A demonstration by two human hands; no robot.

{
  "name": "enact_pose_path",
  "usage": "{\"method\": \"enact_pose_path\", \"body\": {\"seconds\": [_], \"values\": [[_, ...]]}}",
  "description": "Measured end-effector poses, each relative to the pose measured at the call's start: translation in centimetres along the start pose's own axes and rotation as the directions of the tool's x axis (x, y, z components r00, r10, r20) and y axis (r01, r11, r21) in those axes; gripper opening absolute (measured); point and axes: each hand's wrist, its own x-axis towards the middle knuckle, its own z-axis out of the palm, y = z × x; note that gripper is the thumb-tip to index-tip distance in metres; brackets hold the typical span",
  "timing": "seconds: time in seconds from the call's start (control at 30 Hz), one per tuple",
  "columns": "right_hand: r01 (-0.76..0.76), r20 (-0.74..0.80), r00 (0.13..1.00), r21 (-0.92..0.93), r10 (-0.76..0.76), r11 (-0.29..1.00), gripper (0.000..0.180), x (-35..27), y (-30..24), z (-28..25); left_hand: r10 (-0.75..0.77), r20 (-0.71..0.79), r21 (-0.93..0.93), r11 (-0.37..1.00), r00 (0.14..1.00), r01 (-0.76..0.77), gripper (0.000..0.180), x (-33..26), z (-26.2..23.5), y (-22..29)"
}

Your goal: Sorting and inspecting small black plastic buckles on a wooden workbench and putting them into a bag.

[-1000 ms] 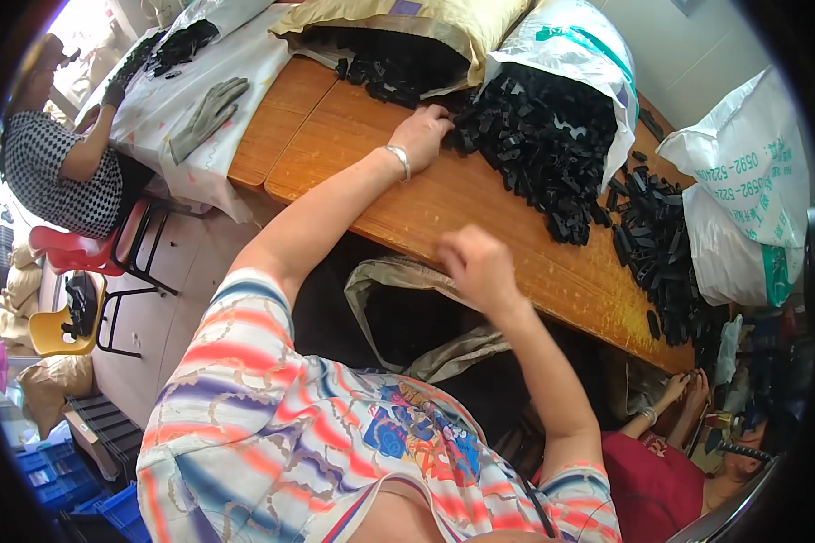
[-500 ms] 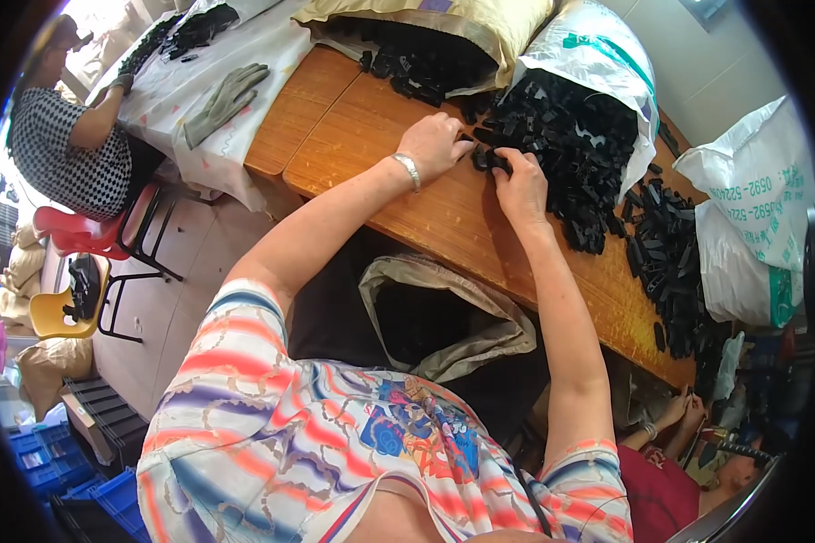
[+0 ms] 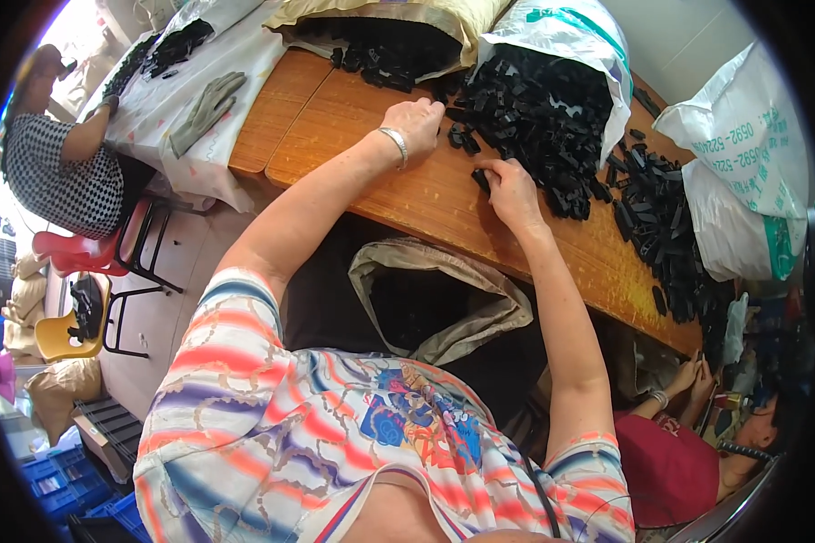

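Observation:
My right hand [image 3: 513, 195] pinches a small black plastic piece [image 3: 482, 180] between thumb and fingers, just over the wooden table [image 3: 371, 176]. Farther out and to the left, my left hand [image 3: 412, 129] has its fingers curled together; whatever they hold, if anything, is hidden. Between the hands lie a few loose black pieces [image 3: 463, 138]. They sit at the near left edge of a large pile of black plastic pieces [image 3: 548, 113], which spills from a white woven sack [image 3: 566, 27].
A yellowish sack [image 3: 462, 23] of black parts lies at the far edge. More black pieces [image 3: 652, 204] and a white bag [image 3: 743, 172] are on the right. Below the table edge an open sack [image 3: 516, 312] stands at my lap. Co-workers sit left and lower right; a grey glove [image 3: 208, 113] lies left.
My hands have moved apart. The right has drawn back toward me with the black piece, while the left fingers have turned away from it. The whole view has shifted slightly.

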Motion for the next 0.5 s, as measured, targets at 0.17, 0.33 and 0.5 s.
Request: {"method": "enact_pose_path", "body": {"seconds": [0.17, 0.33, 0.5], "values": [[0.071, -0.095, 0.993, -0.057, -0.077, 0.996, 0.018, -0.5, 1.1, -0.5, 0.014, -0.063, -0.185, 0.982, 0.998, -0.025, 0.031, -1.9, -0.1, -1.0], [0.073, -0.120, 0.988, -0.212, -0.100, 0.975, 0.022, -2.6, -1.9, -0.8, -0.097, -0.006, -0.937, 0.347, 0.995, 0.029, 0.033, -5.3, 0.6, -1.3], [0.041, -0.039, 0.998, -0.154, -0.047, 0.987, 0.023, -1.9, -0.3, -0.7, -0.108, -0.023, -0.859, 0.511, 0.994, 0.036, 0.030, -8.1, 0.5, 0.4]]}}
